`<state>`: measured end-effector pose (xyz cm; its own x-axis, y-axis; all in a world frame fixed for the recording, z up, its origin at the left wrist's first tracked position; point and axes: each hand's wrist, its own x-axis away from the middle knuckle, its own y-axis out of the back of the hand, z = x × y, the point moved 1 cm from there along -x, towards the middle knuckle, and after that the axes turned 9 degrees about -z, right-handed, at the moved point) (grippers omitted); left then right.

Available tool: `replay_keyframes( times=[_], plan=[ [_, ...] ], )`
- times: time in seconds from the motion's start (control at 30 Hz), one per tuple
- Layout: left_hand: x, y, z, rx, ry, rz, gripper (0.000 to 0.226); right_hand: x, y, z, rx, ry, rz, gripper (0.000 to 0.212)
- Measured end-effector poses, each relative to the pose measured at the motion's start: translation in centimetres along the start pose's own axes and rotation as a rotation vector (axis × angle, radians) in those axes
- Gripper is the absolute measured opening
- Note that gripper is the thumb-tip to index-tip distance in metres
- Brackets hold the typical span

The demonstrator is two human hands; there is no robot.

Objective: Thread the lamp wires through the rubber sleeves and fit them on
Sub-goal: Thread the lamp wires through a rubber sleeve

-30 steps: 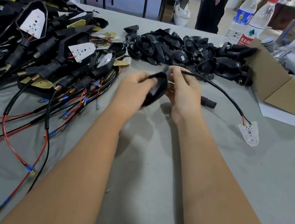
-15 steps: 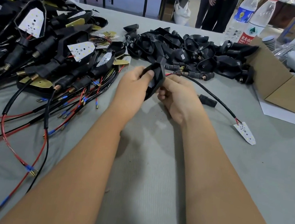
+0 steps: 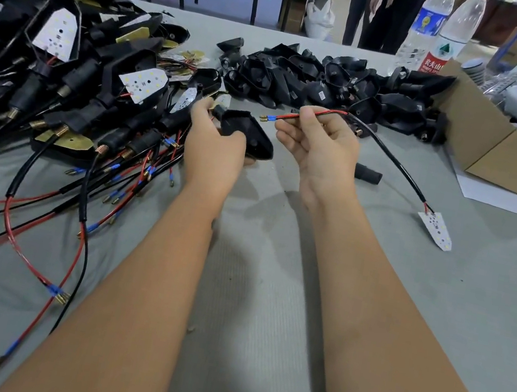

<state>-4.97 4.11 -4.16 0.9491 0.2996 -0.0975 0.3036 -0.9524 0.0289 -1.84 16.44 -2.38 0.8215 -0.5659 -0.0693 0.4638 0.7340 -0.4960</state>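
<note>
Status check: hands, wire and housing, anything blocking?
Left hand grips black housing. Right hand pinches wire, terminal tip outside the housing, unthreaded. Nothing between them.

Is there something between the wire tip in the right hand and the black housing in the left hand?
Nothing visible. The wire tip points at the black housing across an open gap; the right hand pinches the wire behind the tip, and the left hand grips the housing from below.

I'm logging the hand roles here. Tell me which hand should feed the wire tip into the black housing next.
Right. The right hand already pinches the wire, its tip pointing at the black housing, apart from it. The left hand grips that housing, so it likely steadies.
</note>
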Motion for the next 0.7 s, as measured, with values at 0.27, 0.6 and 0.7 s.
replay_keyframes(
  times=[0.27,0.6,0.7],
  plan=[
    [0.60,-0.38,-0.47,0.139,-0.045,0.175,0.035,0.09,-0.09,-0.41,0.257,0.112,-0.013,0.016],
    [0.46,-0.87,-0.36,0.200,-0.025,0.188,0.013,0.32,-0.57,-0.48,0.090,-0.007,0.024,0.010],
    [0.43,-0.73,-0.44,0.265,-0.003,0.208,0.019,0.08,-0.22,-0.53,0.089,-0.051,0.008,0.011]
  ],
)
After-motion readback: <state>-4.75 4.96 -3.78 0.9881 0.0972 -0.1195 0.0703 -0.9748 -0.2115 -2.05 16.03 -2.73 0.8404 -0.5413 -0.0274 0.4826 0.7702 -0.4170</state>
